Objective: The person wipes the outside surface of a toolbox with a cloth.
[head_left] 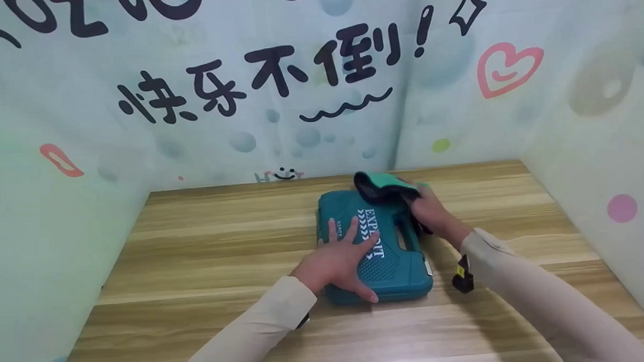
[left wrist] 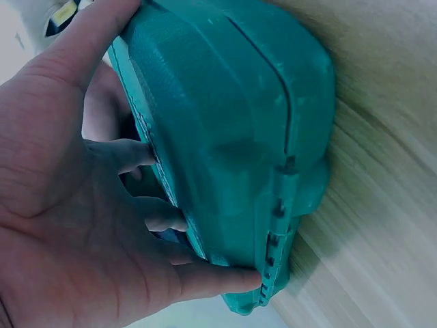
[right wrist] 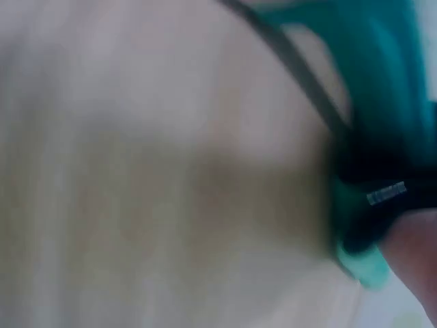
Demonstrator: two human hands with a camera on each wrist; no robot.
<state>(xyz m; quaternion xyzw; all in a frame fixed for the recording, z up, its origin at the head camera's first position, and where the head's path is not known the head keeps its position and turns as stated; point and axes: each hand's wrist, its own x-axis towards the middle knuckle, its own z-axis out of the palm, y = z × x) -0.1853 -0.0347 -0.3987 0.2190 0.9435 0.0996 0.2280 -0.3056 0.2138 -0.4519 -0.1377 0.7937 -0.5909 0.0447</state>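
A teal plastic tool case (head_left: 381, 264) with white lettering lies flat on the wooden table (head_left: 207, 260). My left hand (head_left: 343, 258) rests on its lid with fingers spread and straight, the thumb along the near edge. The left wrist view shows the case (left wrist: 232, 143) from its side, with my palm and fingers (left wrist: 130, 154) against the lid. My right hand (head_left: 433, 212) grips a green and black cloth (head_left: 381, 185) at the case's far right corner, by the handle. The right wrist view is blurred; the cloth (right wrist: 369, 205) shows dark and green at the right.
Printed panels (head_left: 297, 96) wall in the table at the back and on both sides. Bare wood lies to the left of the case and in front of it. A wrist camera strap (head_left: 463, 275) sits on my right sleeve.
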